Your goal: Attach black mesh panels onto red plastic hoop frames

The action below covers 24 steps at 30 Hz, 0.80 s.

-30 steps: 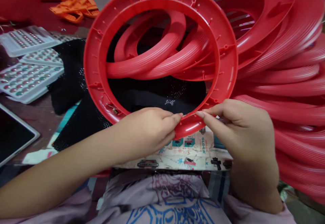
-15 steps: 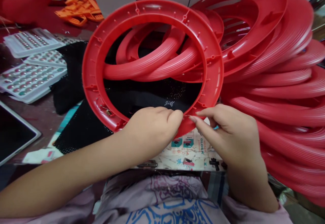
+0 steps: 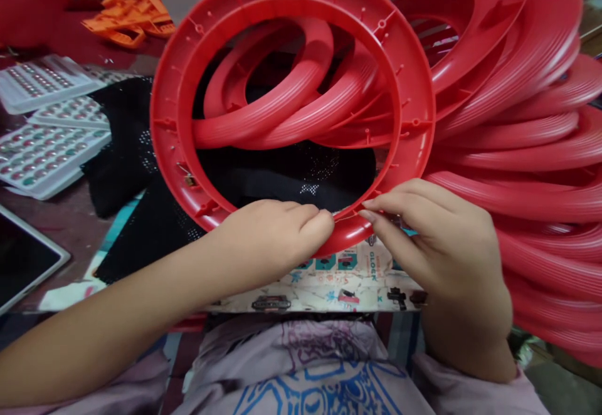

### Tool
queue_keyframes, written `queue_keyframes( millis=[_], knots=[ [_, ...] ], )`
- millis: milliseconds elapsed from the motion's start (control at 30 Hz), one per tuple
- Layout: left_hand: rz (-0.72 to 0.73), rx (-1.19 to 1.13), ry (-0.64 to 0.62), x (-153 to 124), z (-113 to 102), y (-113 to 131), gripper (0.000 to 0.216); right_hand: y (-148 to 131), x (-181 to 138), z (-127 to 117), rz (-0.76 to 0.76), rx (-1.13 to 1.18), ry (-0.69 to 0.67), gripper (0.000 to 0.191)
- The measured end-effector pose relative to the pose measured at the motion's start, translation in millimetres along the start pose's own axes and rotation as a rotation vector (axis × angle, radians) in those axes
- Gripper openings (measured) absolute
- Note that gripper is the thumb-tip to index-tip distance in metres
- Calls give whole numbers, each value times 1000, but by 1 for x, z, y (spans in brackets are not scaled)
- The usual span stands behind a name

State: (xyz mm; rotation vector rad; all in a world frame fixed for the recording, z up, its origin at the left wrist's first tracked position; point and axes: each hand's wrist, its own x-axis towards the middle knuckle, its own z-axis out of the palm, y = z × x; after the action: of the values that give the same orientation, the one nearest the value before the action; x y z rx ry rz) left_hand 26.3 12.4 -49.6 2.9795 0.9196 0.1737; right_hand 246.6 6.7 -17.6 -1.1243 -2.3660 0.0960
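Note:
A red plastic ring [image 3: 414, 98] faces me with its hollow, ribbed side, tilted up over the printed cardboard. Across its lower rim lies my left hand [image 3: 282, 233], closed, with the thumb against the curled fingers; the fingertips are hidden. A thin wire [image 3: 348, 217] runs from that thumb to my right hand [image 3: 442, 239]. Thumb and forefinger of the right hand pinch its other end near the ring's lower right edge. Inside the channel at lower left sits a small metallic part [image 3: 189, 180], too small to identify.
Stacked red rings [image 3: 517, 152] crowd the right side. More ribbed rings [image 3: 282, 108] lie behind the opening, above black perforated cloth [image 3: 122, 152]. At left are trays of small round shiny pieces [image 3: 51, 152], orange plastic parts [image 3: 132, 14] and a dark-screened device [image 3: 23, 258].
My right hand has moved right, away from the left, so a longer stretch of wire shows. The ring appears higher in view and turned slightly.

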Motion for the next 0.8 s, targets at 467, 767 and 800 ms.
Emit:
queue_keyframes(
  millis=[467,767,800],
  knots=[
    [-53,60,5,2,2,-3,30,-5,-5,16,146,-118,51,19],
    [-129,64,363,7,7,-3,37,-11,-9,19,110,-170,99,22],
    [-134,77,371,7,7,-3,38,-12,-9,19,107,-160,99,19]
  ],
)
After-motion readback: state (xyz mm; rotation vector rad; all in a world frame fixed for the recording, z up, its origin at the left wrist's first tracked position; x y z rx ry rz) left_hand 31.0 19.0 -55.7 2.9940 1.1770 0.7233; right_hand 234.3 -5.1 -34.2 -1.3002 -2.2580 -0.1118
